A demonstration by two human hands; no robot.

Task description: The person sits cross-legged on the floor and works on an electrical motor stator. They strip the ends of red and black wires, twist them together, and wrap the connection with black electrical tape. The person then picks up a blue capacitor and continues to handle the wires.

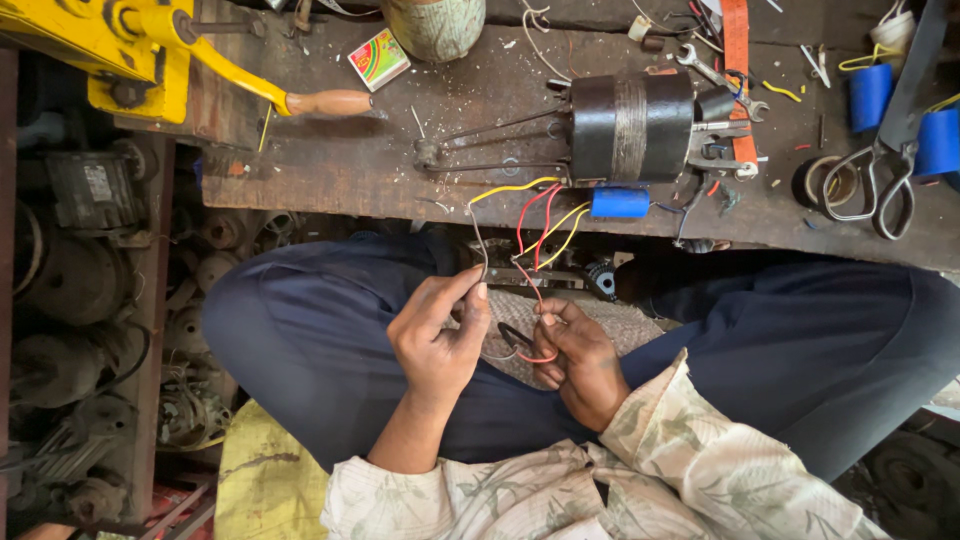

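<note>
My left hand (438, 330) pinches a thin grey wire (478, 240) between thumb and fingertips, above my lap. My right hand (580, 358) grips a red wire (530, 290) that loops under its fingers, along with a small dark tool or sleeve (516, 336). Red and yellow wires (545, 215) run up from my hands to a black cylindrical motor (630, 125) lying on the wooden bench (400, 170). A blue capacitor (620, 203) lies at the bench edge beside the motor.
Scissors (885, 170), two blue capacitors (905, 115), a tape roll (815, 180) and a spanner (715, 75) lie at the right of the bench. A yellow machine with a wooden handle (330, 102) sits top left. Old motors and parts (90, 290) crowd the floor left.
</note>
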